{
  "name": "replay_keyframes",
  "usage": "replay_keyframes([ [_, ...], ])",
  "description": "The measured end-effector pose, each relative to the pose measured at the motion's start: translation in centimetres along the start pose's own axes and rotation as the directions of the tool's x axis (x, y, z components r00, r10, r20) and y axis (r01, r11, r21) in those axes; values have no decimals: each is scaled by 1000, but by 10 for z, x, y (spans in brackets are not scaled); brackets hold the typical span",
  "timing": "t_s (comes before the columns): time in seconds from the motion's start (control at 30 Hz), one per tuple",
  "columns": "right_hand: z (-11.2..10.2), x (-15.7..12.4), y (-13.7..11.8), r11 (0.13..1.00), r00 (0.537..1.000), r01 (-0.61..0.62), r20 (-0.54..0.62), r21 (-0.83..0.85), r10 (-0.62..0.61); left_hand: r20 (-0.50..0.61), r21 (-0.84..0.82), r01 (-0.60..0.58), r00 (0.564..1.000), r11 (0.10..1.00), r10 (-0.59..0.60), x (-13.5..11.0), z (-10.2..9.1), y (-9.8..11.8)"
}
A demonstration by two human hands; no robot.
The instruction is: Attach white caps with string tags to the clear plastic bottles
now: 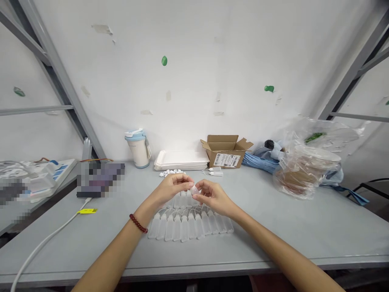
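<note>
Small white piece (193, 189) pinched between the closed-in fingers of left hand (174, 188) and right hand (215, 198), raised over the middle of the worktop (258, 231). Nearest the edge, translucent bottles (191, 228) lying side by side. Behind those, partly hidden, second row of bottles (182, 201). Farther, white caps (172, 172) on the left, two loose bottles (216, 174) on the right. Farthest, left to right: blue-lidded tumbler (138, 151), stacked white trays (182, 159), open cardboard box (227, 157).
</note>
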State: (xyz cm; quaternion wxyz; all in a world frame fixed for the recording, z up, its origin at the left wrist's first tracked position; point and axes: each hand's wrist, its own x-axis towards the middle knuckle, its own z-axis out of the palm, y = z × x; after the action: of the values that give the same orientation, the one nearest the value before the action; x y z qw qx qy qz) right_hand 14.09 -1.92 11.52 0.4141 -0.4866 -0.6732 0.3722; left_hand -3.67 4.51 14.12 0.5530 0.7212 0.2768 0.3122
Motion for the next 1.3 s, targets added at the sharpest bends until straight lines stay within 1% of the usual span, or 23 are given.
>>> replay_keyframes([
  [0.07,-2,1,0,999,1000,16,-18,-51,-17,-6,37,15,1000,999,-14,0,0,0],
  [0.13,-5,2,0,996,999,10,-32,-87,-13,-32,58,69,997,996,-67,1,1,0],
  [0.23,-8,4,-2,993,997,16,-67,-113,-24,-63,31,147,987,989,-145,3,3,-1],
  [0.33,-9,5,-2,995,994,35,-98,-89,-44,-68,-10,175,982,985,-175,4,6,-2],
  [0.43,-6,6,-2,998,992,40,-118,-40,-45,-110,-9,170,979,985,-170,6,8,-4],
  [0.57,-4,5,-1,1000,994,16,-108,5,-16,-144,62,137,981,989,-127,6,12,-6],
  [0.67,-6,5,-2,1000,994,8,-108,28,-5,-128,87,116,986,989,-104,5,12,-7],
  [0.77,-9,6,-3,999,995,10,-102,48,-5,-82,74,52,996,996,-46,4,10,-7],
  [0.87,-9,7,-1,991,996,11,-88,130,0,-51,41,-25,998,999,27,3,7,-8],
  [0.97,-7,9,2,980,995,26,-98,199,-7,-57,16,-52,997,999,53,3,6,-9],
  [1.07,-7,10,3,975,993,50,-119,217,-25,-54,-15,-36,998,999,35,4,5,-8],
  [1.17,-8,10,1,974,990,67,-136,214,-38,-52,-35,40,998,999,-42,4,5,-6],
  [1.23,-8,9,2,973,989,68,-142,221,-36,-28,-19,86,996,996,-86,4,5,-6],
  [1.3,-7,9,4,971,989,59,-144,232,-26,-5,7,76,997,997,-76,4,5,-7],
])
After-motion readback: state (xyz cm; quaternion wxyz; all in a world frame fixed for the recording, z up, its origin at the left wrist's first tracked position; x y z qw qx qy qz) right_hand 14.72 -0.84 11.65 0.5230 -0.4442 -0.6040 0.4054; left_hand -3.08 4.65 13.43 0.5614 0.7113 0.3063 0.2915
